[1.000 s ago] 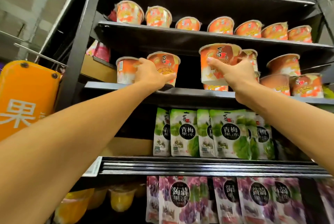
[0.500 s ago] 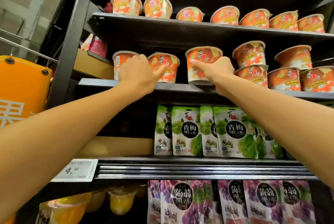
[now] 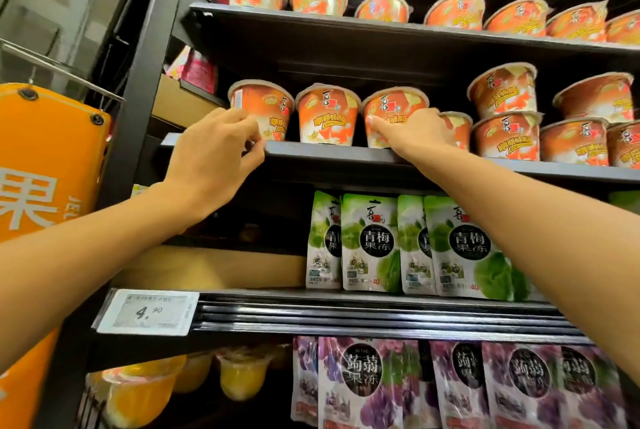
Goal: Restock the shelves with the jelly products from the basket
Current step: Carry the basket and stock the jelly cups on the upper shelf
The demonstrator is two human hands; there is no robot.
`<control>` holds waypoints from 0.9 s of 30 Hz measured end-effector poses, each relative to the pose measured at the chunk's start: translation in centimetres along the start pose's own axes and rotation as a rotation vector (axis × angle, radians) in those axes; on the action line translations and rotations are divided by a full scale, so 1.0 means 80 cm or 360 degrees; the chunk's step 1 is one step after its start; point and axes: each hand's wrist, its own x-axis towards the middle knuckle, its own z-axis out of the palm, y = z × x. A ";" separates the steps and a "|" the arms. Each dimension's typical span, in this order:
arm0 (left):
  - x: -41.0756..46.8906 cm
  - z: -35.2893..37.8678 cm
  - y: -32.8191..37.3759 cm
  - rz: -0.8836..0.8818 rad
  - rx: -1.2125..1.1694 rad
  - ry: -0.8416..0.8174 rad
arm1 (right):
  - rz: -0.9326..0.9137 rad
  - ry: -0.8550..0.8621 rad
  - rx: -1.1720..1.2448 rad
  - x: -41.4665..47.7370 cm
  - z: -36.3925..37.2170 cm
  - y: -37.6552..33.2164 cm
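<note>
Three orange jelly cups stand in a row at the left of the middle shelf. My left hand hangs in front of the leftmost cup, fingers loosely curled at the shelf's front edge, holding nothing. The second cup stands free between my hands. My right hand grips the third cup from its right side, index finger across its front; the cup rests on the shelf. The basket is out of view.
More orange cups fill the shelf to the right, some stacked, and the shelf above. Green jelly pouches and purple pouches hang below. An orange sign stands left of the black upright. A price tag reads 4.90.
Both cups have come down onto the middle shelf. My left hand has let go of the second cup and drawn back down-left. My right hand stays on the third cup.
</note>
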 end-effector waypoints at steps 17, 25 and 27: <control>-0.017 -0.009 0.026 -0.0325 -0.0061 -0.0203 | -0.0443 0.0144 0.0465 -0.043 -0.035 0.053; -0.079 -0.062 0.102 -0.0522 -0.0696 -0.0309 | -0.0504 0.0110 0.0928 -0.159 -0.055 0.117; -0.130 -0.083 0.139 -0.0542 -0.0794 -0.0408 | -0.0442 -0.0065 0.0925 -0.205 -0.055 0.150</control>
